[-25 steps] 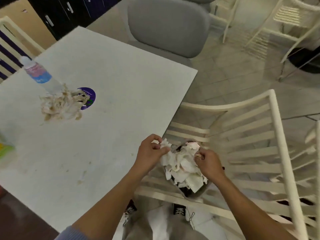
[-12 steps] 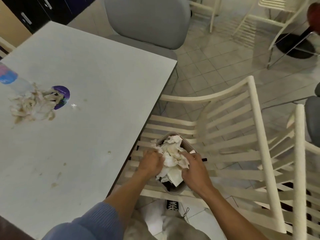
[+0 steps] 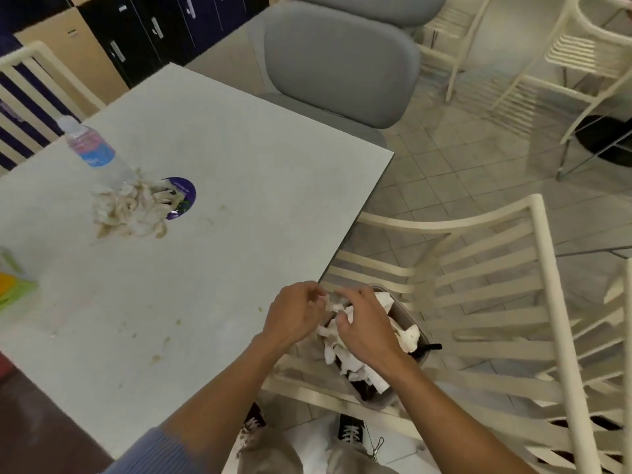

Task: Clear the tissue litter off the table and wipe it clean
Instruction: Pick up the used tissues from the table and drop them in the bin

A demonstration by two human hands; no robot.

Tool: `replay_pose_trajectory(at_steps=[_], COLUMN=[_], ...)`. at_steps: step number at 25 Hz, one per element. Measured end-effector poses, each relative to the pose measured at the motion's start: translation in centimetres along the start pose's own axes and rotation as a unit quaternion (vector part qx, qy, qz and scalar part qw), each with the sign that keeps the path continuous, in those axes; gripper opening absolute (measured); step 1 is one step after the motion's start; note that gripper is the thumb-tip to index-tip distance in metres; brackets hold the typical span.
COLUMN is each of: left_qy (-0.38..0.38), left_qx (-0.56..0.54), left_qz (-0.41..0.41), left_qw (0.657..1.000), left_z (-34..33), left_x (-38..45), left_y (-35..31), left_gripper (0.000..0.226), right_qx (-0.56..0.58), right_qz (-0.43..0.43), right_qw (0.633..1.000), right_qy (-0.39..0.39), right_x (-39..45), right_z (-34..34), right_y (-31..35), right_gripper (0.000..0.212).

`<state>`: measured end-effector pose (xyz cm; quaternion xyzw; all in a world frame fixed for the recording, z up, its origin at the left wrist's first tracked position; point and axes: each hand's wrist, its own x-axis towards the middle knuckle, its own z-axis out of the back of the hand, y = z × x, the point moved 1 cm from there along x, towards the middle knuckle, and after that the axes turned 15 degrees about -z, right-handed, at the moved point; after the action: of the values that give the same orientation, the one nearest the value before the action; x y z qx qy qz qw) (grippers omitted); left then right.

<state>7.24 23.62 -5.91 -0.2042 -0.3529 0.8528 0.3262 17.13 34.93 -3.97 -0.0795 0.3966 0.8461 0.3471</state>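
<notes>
Hands first: the left hand (image 3: 297, 311) and right hand (image 3: 363, 321) sit close together just past the near corner of the table (image 3: 212, 138), above a small grey bin (image 3: 407, 318) that stands on the seat of a cream slatted chair (image 3: 492, 289). Both hands have their fingers curled, and between them a scrap of white tissue (image 3: 333, 304) shows; whether either hand pinches it or has let go cannot be told from this view. The bin looks heaped, white tissue wads (image 3: 407, 336) spilling over its rim, so the sound way to finish this step is to press the paper down inside the rim with flat fingers before lifting away, or loose pieces may slide onto the chair or the floor. Farther in, the tabletop carries brownish smears and crumbs (image 3: 160, 354) near the front edge. Beyond them, toward the left, a crumpled stained tissue pile (image 3: 131, 208) lies half over a round purple sticker (image 3: 183, 196), touching the base of a tilted-looking water bottle (image 3: 92, 150). That pile is the litter left to collect; gathering it from underneath in one scoop would keep bits from scattering, and the bottle should be steadied or moved aside first. A green and yellow packet (image 3: 12, 285) sits at the left edge. Wiping has not begun, I judge.
</notes>
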Motion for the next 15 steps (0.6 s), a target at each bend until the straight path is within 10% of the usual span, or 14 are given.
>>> replay_pose_trajectory(at_steps=[15], left_qy=[-0.175], left_qx=[-0.006], left_qz=[0.144], left_qw=[0.974], left_z=[21.6], left_x=[-5.7], left_y=[15.0], left_gripper=[0.013], right_qx=[-0.094], right_qz=[0.151], right_qw=[0.981], right_qy=[0.072], right_x=[9.5], right_z=[-14.9], right_y=[23.2], right_gripper=[0.041])
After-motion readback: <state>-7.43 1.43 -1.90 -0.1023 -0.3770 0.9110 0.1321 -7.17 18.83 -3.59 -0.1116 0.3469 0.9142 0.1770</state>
